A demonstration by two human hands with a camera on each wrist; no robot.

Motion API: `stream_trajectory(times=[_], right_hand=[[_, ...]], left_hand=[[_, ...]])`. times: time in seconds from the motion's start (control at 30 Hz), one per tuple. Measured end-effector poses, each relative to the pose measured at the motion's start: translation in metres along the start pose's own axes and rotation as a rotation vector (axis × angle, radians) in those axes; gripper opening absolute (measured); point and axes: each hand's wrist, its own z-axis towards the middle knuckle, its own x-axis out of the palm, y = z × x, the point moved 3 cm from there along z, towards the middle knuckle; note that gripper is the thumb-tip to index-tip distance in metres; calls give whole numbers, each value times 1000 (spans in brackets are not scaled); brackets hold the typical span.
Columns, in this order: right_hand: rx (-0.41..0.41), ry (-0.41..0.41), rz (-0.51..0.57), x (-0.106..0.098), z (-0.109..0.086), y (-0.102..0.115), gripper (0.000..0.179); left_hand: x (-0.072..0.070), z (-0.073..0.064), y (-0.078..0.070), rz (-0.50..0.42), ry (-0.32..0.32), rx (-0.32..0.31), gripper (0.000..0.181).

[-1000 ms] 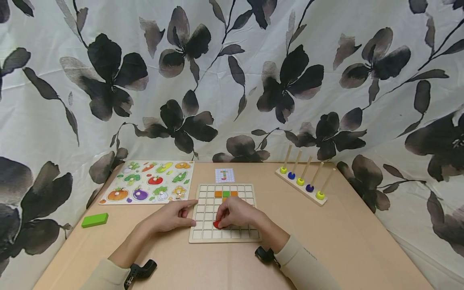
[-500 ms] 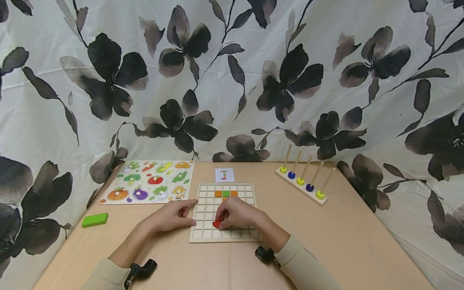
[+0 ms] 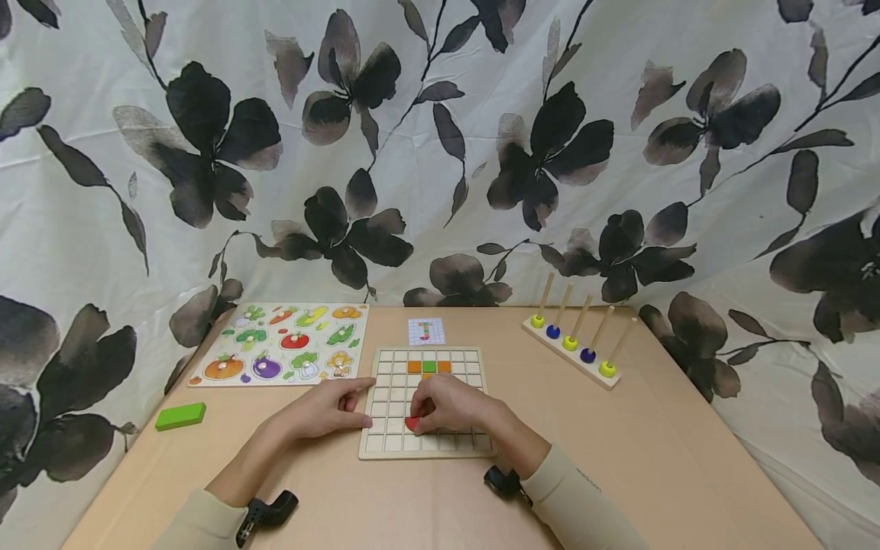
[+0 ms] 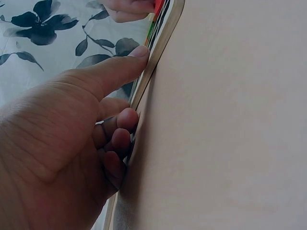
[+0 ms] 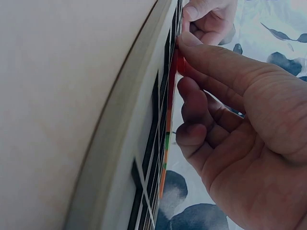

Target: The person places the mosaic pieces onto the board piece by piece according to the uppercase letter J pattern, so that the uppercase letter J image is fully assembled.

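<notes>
A pale wooden grid board (image 3: 385, 451) lies at the middle of the table. My right hand (image 3: 450, 405) is over its lower half, pinching a small red piece with a rounded edge (image 3: 411, 424) between thumb and fingers. In the right wrist view the red piece (image 5: 181, 62) shows by the thumb tip, low against the board. My left hand (image 3: 319, 412) touches the board's left edge with thumb and index finger spread apart; its other fingers curl loosely in the left wrist view. Orange tiles (image 3: 414, 368) flank a green tile (image 3: 429, 367) near the board's top. The right hand hides cells below them.
Behind the board lies a pattern card (image 3: 426, 332). A vegetable picture board (image 3: 282, 359) is at the back left, with a green block (image 3: 180, 417) in front. A peg stand (image 3: 577, 355) with yellow and blue beads stands at the back right. A floral curtain hangs behind.
</notes>
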Motion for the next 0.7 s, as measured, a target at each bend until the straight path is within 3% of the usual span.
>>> stream_trajectory(times=[0.7], right_hand=[[76,1,-18,1,-1,0,12]], left_hand=[[1,0,2,-1,-5,-6,76]])
